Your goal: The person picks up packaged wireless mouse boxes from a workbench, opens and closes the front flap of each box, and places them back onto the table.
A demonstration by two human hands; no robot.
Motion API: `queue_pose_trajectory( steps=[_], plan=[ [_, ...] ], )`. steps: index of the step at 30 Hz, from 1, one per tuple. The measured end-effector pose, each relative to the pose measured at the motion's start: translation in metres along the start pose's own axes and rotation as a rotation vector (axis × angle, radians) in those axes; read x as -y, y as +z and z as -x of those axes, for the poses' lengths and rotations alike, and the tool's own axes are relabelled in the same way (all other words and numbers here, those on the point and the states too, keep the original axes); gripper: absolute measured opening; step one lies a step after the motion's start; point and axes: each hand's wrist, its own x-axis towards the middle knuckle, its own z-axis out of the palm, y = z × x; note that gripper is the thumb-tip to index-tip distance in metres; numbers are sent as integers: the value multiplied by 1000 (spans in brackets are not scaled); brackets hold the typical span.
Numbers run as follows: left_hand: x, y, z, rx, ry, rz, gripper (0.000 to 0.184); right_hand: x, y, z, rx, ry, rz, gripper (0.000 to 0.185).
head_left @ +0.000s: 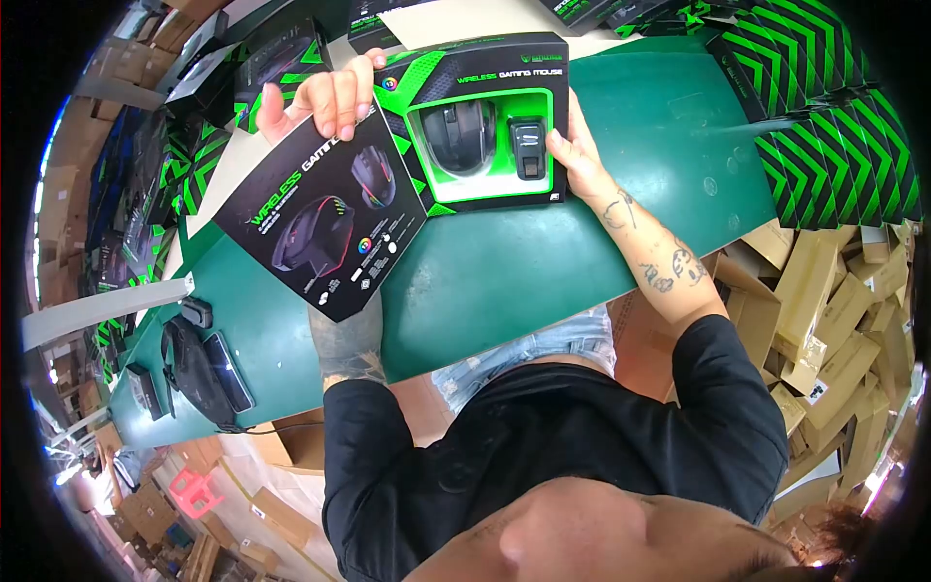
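Note:
A black and green wireless gaming mouse box (485,58) is held up over the green table, its front flap (330,213) swung out to the left. Through the green-framed window show a black mouse (458,138) and a small black part (529,148) beside it. My left hand (330,99) is closed over the flap's top edge, with the forearm passing behind the flap. On the right side of the box, my right hand (579,155) grips with the thumb in front; its other fingers are mostly hidden behind.
Stacked boxes with green chevrons (824,126) stand at the right end of the green table (582,262). More mouse boxes (276,58) lie at the upper left. A phone (229,372) and a black pouch (189,364) lie at left. Brown cartons (824,330) pile up beside the table; a pink stool (195,492) stands behind.

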Motion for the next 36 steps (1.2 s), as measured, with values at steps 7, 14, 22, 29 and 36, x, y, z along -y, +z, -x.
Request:
queue_pose_trajectory(
  steps=[7,14,22,29,36],
  plan=[
    [47,33,6,-917,-805,-818,54,3,-3,-8,-70,310,-357,72],
    [-47,-33,56,-1442,-102,-577,25,6,-7,-14,73,411,-205,64],
    [-37,-51,87,-1473,38,-1257,25,-14,16,-24,-49,270,364,28],
    [84,-126,72,-1254,-933,-1395,67,-43,19,-186,-196,-1,881,50],
    [101,-121,46,-1603,-399,-835,61,-75,40,-274,-4,556,1092,66]
  ],
)
